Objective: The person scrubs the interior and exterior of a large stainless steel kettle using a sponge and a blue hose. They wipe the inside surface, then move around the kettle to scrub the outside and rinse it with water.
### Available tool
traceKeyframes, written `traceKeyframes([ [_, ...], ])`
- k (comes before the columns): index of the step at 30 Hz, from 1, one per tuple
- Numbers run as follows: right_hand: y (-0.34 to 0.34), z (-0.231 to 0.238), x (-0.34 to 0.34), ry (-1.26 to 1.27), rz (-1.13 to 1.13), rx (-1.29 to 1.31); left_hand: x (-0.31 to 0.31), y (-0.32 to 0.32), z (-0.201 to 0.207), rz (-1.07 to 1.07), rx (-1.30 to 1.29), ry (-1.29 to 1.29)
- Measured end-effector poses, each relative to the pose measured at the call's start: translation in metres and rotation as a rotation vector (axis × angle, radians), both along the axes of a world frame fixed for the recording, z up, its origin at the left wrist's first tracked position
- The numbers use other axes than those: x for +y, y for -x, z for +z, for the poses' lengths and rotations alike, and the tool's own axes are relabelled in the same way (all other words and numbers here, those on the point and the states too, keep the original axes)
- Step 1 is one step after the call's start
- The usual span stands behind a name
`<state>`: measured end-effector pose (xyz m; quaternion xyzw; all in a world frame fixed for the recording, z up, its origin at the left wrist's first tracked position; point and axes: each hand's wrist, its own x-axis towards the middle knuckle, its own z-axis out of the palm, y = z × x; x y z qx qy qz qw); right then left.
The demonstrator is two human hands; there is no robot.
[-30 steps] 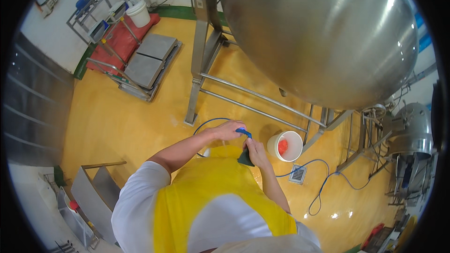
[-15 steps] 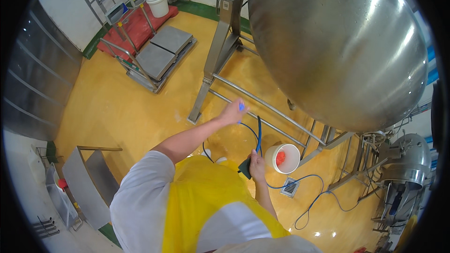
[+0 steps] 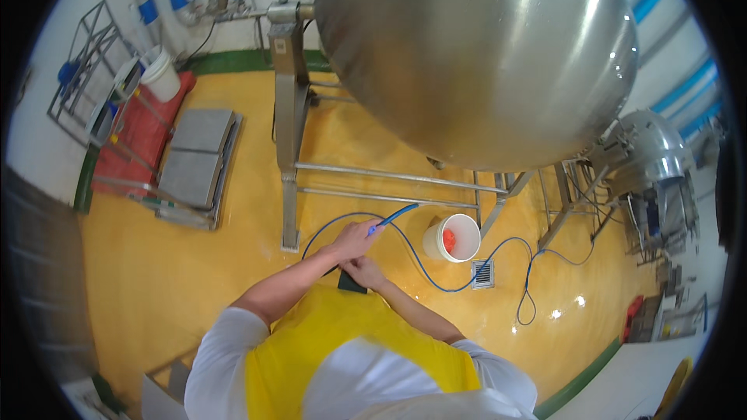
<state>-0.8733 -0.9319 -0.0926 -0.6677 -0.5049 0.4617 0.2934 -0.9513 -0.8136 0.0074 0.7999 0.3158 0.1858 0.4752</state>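
Observation:
In front of my yellow apron (image 3: 366, 319), my left hand (image 3: 354, 243) is closed around a slim blue stick-like piece (image 3: 398, 215), which points up and to the right. I cannot tell whether this piece joins the thin blue hose (image 3: 424, 271) that loops on the floor behind it. My right hand (image 3: 363, 271) is just below the left, close to my body, with its fingers bent over a dark green pad (image 3: 352, 282). A white bucket (image 3: 433, 243) with something red (image 3: 449, 241) inside stands to the right of my hands.
A large steel kettle (image 3: 482, 62) on a metal frame (image 3: 292, 148) fills the far side. A floor drain (image 3: 483, 274) lies right of the bucket. Platform scales (image 3: 191, 167) and a red pallet (image 3: 140, 136) stand at the left. Smaller steel equipment (image 3: 650, 155) is at the right.
My view has turned to the right. The left hand has come down closer to my right hand, and the right hand has drawn in with the green pad. The hose now spreads on the floor.

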Motion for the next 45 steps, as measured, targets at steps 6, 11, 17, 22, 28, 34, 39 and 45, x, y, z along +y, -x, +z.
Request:
traceKeyframes([
  [6,0.030,-0.035,0.007,0.266,0.049,-0.153,0.074,0.053,0.084,-0.081,-0.301,-0.015],
  [11,0.049,-0.074,-0.001,0.234,0.013,-0.309,0.126,0.067,0.179,-0.160,-0.460,0.008],
  [17,0.064,-0.060,0.014,0.276,-0.043,-0.270,0.170,0.058,0.268,-0.147,-0.803,0.027],
  [22,0.067,-0.055,0.012,0.234,-0.347,-0.214,0.195,0.060,0.297,-0.076,-0.922,0.144],
  [28,0.042,-0.051,0.002,0.137,-0.774,-0.215,0.201,0.064,0.298,-0.022,-0.954,0.167],
  [34,0.014,-0.017,0.017,0.038,-0.689,-0.265,0.198,0.067,0.297,-0.001,-0.989,0.181],
  [39,0.003,0.014,0.028,-0.140,-0.796,-0.047,0.195,0.067,0.286,0.022,-0.943,0.190],
  [45,-0.141,0.209,0.018,-0.684,-1.311,-0.350,0.181,0.106,0.202,0.141,-0.666,0.233],
])
